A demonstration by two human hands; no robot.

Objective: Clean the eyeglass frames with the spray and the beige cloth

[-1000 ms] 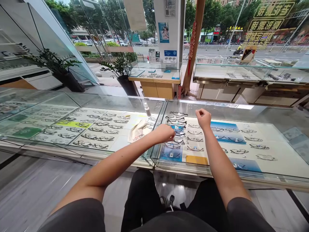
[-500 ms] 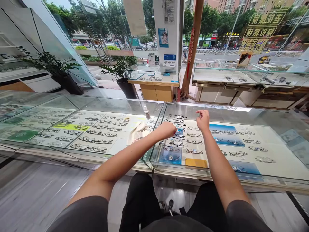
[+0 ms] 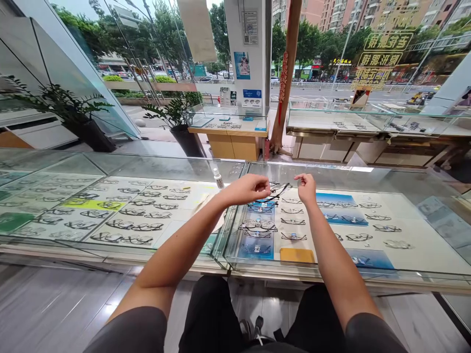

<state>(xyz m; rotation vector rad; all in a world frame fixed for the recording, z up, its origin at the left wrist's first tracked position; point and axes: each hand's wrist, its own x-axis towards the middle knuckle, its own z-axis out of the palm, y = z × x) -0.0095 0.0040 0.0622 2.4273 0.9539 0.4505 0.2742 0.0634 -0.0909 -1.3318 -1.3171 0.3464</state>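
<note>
My left hand [image 3: 255, 189] is closed on a pair of dark-framed eyeglasses [image 3: 278, 196], lifted over the glass display case. The eyeglasses tilt up to the right; part of them is hidden by my fingers. My right hand [image 3: 306, 189] hovers just right of them, fingers loosely bent and apart, with nothing visible in it. Beneath both hands, rows of eyeglasses [image 3: 293, 221] lie in the case, some on blue display cards [image 3: 267, 251]. Behind my left forearm a pale cloth [image 3: 201, 203] shows in part, and a small white spray bottle [image 3: 218, 178] stands beyond it.
The glass counter [image 3: 235, 264] runs across in front of my legs, with a divider between its two sections. A yellow case [image 3: 297, 255] lies near the front edge. Farther off are potted plants [image 3: 180, 122], another display counter [image 3: 235, 139] and a wooden trunk [image 3: 285, 98].
My left hand has risen from the row of eyeglasses, and a dark pair now shows in its fingers. The right hand stays nearby, its fingers slightly changed. The view has shifted a little.
</note>
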